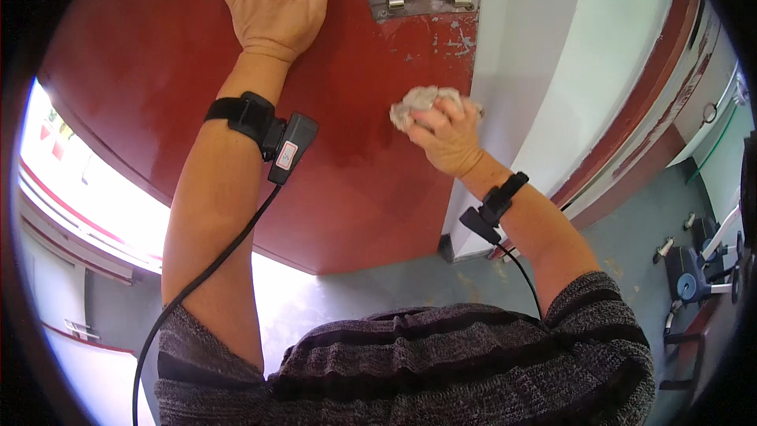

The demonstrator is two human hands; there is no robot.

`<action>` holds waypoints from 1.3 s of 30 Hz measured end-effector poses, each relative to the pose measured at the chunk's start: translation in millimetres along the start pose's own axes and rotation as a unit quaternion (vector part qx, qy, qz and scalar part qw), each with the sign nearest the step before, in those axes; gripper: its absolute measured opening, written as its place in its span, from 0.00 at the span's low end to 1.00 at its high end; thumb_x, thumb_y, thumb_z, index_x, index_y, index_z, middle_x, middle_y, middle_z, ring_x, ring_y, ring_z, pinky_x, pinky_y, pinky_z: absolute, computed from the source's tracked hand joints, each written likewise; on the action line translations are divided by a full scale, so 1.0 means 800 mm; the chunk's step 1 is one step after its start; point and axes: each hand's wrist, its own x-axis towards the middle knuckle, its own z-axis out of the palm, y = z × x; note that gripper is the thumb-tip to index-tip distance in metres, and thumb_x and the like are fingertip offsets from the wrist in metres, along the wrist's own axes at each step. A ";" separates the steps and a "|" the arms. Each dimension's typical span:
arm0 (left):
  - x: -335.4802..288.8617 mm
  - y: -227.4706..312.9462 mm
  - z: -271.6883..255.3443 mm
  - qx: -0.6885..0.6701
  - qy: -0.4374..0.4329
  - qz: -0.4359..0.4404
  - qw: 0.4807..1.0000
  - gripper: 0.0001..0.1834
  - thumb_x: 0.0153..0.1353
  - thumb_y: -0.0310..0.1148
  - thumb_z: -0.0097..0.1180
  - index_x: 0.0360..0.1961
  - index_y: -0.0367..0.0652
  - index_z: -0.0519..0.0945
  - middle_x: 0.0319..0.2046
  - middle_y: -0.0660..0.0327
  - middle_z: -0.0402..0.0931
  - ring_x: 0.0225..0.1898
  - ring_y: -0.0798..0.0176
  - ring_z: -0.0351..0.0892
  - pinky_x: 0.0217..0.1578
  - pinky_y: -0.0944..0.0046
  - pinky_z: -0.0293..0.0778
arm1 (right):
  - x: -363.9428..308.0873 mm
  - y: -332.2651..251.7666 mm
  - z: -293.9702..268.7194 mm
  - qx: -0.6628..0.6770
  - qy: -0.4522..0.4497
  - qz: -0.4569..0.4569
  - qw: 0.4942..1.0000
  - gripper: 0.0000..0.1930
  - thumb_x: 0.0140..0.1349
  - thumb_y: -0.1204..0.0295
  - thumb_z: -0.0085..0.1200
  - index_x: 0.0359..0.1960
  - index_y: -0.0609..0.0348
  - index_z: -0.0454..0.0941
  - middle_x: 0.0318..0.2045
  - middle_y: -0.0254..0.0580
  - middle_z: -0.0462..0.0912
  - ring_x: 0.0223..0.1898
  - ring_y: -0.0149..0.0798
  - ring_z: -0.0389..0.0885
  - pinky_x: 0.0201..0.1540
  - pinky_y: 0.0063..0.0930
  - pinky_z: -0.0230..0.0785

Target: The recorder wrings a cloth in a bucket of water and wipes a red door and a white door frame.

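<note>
A red door (347,181) with chipped paint fills the upper middle of the head view. My left hand (276,8) lies flat against it near the top edge of the view, fingers extended and holding nothing. Lower and to the right, my right hand (448,142) grips a crumpled off-white cloth (418,102) at the door, close to its right-hand edge. A metal latch bracket (423,1) is fixed to the door above the cloth, with bare scratched patches around it.
To the right stands a white wall (544,110) with a dark red frame strip. Exercise equipment (688,276) sits on the grey floor (378,292) at the far right. Bright light comes in at left. Straps and cables (236,244) run along both forearms.
</note>
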 end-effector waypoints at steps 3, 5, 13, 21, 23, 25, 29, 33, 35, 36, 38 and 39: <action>-0.001 -0.004 0.003 -0.001 0.021 0.005 1.000 0.25 0.52 0.33 0.52 0.54 0.46 0.68 0.61 0.50 0.55 0.63 0.48 0.51 0.61 0.49 0.46 | -0.048 -0.022 -0.022 0.045 -0.175 -0.064 0.981 0.13 0.46 0.67 0.51 0.37 0.39 0.73 0.43 0.24 0.67 0.48 0.38 0.63 0.47 0.41 0.57; -0.002 -0.004 0.002 0.003 0.014 0.001 1.000 0.25 0.52 0.33 0.52 0.54 0.46 0.68 0.61 0.51 0.56 0.63 0.48 0.52 0.61 0.49 0.46 | -0.049 -0.018 -0.025 0.090 -0.179 -0.035 0.979 0.12 0.46 0.67 0.51 0.36 0.39 0.73 0.43 0.26 0.67 0.49 0.39 0.63 0.47 0.41 0.57; -0.001 -0.005 0.006 0.021 0.053 0.022 0.998 0.23 0.54 0.32 0.52 0.53 0.46 0.69 0.60 0.53 0.58 0.62 0.49 0.54 0.60 0.51 0.48 | 0.141 0.036 -0.026 0.025 0.082 -0.030 0.996 0.12 0.43 0.71 0.54 0.32 0.39 0.76 0.43 0.26 0.68 0.45 0.40 0.65 0.40 0.36 0.59; -0.003 -0.003 0.008 -0.003 0.049 0.013 0.999 0.22 0.54 0.33 0.52 0.52 0.46 0.70 0.60 0.53 0.59 0.62 0.50 0.54 0.60 0.51 0.48 | -0.103 -0.076 0.010 0.096 -0.246 -0.066 0.962 0.09 0.47 0.66 0.51 0.33 0.38 0.74 0.44 0.25 0.68 0.46 0.37 0.66 0.38 0.32 0.60; -0.004 -0.003 0.009 -0.005 0.042 0.009 0.999 0.22 0.54 0.33 0.52 0.52 0.46 0.70 0.60 0.53 0.59 0.62 0.50 0.54 0.60 0.51 0.48 | -0.133 -0.072 0.001 0.118 -0.283 -0.056 0.950 0.09 0.47 0.67 0.51 0.33 0.38 0.74 0.44 0.25 0.68 0.46 0.38 0.66 0.39 0.34 0.60; -0.006 0.001 0.012 -0.362 0.069 -0.118 0.922 0.22 0.54 0.33 0.52 0.52 0.46 0.70 0.60 0.53 0.59 0.62 0.50 0.54 0.61 0.51 0.48 | -0.121 -0.066 -0.007 0.125 -0.300 -0.024 0.945 0.11 0.45 0.70 0.53 0.32 0.40 0.72 0.44 0.28 0.67 0.48 0.44 0.65 0.41 0.38 0.62; -0.006 -0.010 0.018 0.002 0.078 0.026 0.997 0.21 0.54 0.34 0.52 0.52 0.46 0.70 0.60 0.54 0.59 0.62 0.51 0.54 0.61 0.51 0.47 | 0.018 0.033 -0.030 0.147 -0.033 -0.024 0.988 0.09 0.39 0.75 0.53 0.25 0.47 0.72 0.41 0.39 0.68 0.45 0.49 0.67 0.42 0.44 0.63; -0.007 -0.010 0.011 0.030 0.058 0.017 0.998 0.20 0.56 0.35 0.50 0.52 0.45 0.70 0.59 0.54 0.60 0.62 0.50 0.55 0.60 0.51 0.48 | 0.102 0.074 -0.050 -0.013 0.125 0.092 0.988 0.10 0.37 0.78 0.51 0.25 0.50 0.73 0.44 0.43 0.68 0.43 0.50 0.68 0.44 0.43 0.59; -0.007 -0.007 0.016 0.010 0.074 0.025 0.997 0.21 0.56 0.35 0.50 0.52 0.45 0.71 0.59 0.53 0.60 0.62 0.50 0.55 0.60 0.51 0.48 | 0.073 0.079 -0.038 0.309 0.103 0.281 0.903 0.10 0.38 0.78 0.53 0.25 0.50 0.73 0.44 0.42 0.69 0.42 0.50 0.69 0.44 0.44 0.60; -0.008 -0.011 0.020 0.000 0.088 0.037 0.995 0.21 0.56 0.35 0.50 0.51 0.45 0.71 0.59 0.53 0.60 0.62 0.50 0.55 0.60 0.51 0.48 | 0.035 0.061 -0.022 0.401 0.042 0.328 0.854 0.10 0.38 0.78 0.54 0.25 0.49 0.73 0.43 0.41 0.70 0.41 0.50 0.70 0.44 0.44 0.61; -0.013 -0.006 0.017 0.003 0.070 0.027 0.997 0.21 0.56 0.35 0.50 0.51 0.45 0.71 0.59 0.53 0.60 0.62 0.50 0.55 0.60 0.51 0.47 | -0.046 0.016 -0.006 0.359 -0.060 0.314 0.877 0.09 0.41 0.76 0.55 0.25 0.49 0.73 0.41 0.39 0.70 0.41 0.50 0.71 0.43 0.43 0.62; -0.012 -0.007 0.015 0.008 0.054 0.021 0.998 0.20 0.56 0.35 0.50 0.51 0.44 0.71 0.59 0.53 0.61 0.62 0.50 0.55 0.60 0.52 0.47 | -0.085 -0.013 -0.002 0.237 -0.083 0.238 0.938 0.08 0.42 0.74 0.56 0.26 0.48 0.74 0.41 0.38 0.70 0.42 0.50 0.71 0.42 0.43 0.63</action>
